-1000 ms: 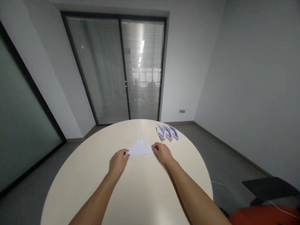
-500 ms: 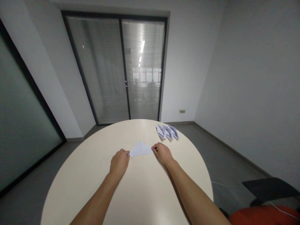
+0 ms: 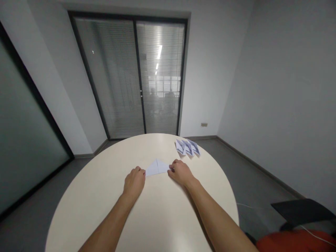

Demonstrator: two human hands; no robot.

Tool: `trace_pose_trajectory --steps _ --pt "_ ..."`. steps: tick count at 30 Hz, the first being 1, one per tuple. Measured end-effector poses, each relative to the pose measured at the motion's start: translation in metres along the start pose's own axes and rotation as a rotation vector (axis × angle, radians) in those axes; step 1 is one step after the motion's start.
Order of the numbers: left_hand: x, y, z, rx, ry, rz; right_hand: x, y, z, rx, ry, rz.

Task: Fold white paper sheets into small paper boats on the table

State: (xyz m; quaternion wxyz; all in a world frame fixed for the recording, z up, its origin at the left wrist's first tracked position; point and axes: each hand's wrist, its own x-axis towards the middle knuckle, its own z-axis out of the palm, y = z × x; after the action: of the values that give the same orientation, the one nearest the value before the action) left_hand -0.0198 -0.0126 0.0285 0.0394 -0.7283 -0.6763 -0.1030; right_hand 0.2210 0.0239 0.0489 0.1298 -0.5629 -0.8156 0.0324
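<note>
A white sheet of paper folded into a triangle [image 3: 156, 167] lies on the round cream table [image 3: 147, 213], its point away from me. My left hand [image 3: 134, 181] is curled, pinching the paper's left corner. My right hand [image 3: 180, 172] is curled too, its fingertips pinching the right corner. Both hands rest on the tabletop with the paper stretched between them.
Three small folded papers [image 3: 188, 147] with blue print lie in a row at the table's far right edge. A chair with a black arm [image 3: 301, 210] and red seat stands at the lower right. Glass doors with blinds [image 3: 133, 77] face me beyond the table.
Both hands have drawn slightly closer together at the paper's corners, and the triangle looks flatter and smaller than before.
</note>
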Motion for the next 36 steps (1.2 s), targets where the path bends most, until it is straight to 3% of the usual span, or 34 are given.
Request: trace_pose_trajectory --steps 11,27,36 --pt "-0.0025 0.0032 -0.0064 0.001 -0.023 0.012 -0.0006 -0.0018 -0.0001 -0.031 -0.005 -0.018" --pt "-0.0021 0.0062 -0.0072 0.009 -0.015 0.021 0.0028 -0.0003 0.0036 -0.088 0.055 0.115" --pt "-0.0007 0.0055 -0.0099 -0.001 -0.017 0.041 0.0021 0.0011 0.0034 -0.041 0.066 0.113"
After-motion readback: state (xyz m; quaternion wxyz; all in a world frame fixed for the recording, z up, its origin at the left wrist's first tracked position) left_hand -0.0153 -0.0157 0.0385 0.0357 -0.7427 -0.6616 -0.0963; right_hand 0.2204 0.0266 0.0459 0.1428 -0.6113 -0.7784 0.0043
